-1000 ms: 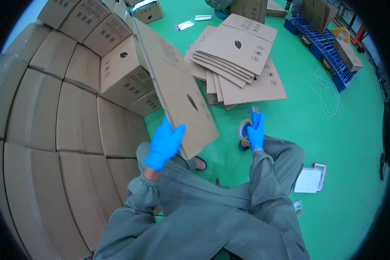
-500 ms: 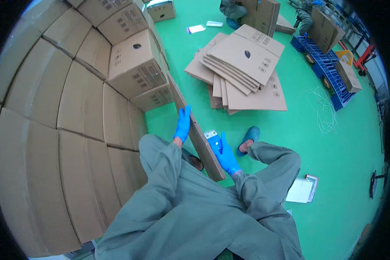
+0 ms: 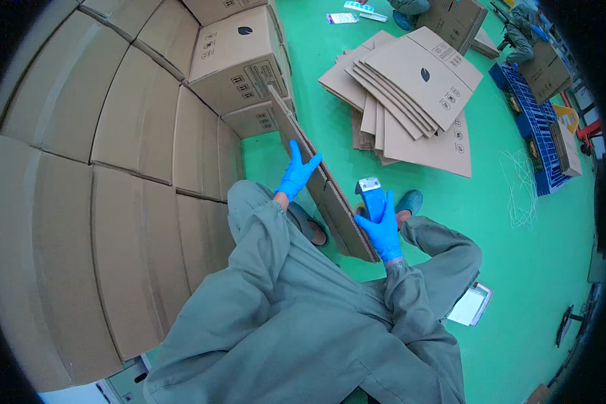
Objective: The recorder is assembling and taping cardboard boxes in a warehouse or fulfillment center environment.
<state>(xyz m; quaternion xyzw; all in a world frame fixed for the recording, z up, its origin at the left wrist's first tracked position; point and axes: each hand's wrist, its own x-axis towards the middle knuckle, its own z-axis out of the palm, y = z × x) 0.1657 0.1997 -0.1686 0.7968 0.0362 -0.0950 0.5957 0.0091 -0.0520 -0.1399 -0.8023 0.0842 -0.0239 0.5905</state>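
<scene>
A flattened cardboard box (image 3: 333, 202) stands on edge between my legs, slanting from far left to near right. My left hand (image 3: 297, 176), in a blue glove, holds its upper edge, with the thumb across the edge and the fingers spread on the left side. On the right side of the box, my gloved right hand (image 3: 384, 232) is closed around a blue tape dispenser (image 3: 370, 195) with a pale metal front end. The thumb side of that hand lies against the cardboard; part of the dispenser is hidden by my fingers.
Stacked closed cartons (image 3: 131, 236) form a wall on my left. Ahead lies a pile of flattened boxes (image 3: 417, 74). Farther right are a blue pallet (image 3: 535, 135) and loose strapping (image 3: 518, 188). A clipboard with papers (image 3: 471, 304) lies by my right knee. Two people work at the back.
The view has shifted, so things sit farther right in it. My left hand's thumb has spread across the cardboard edge. The tape dispenser has risen more into sight beside the board.
</scene>
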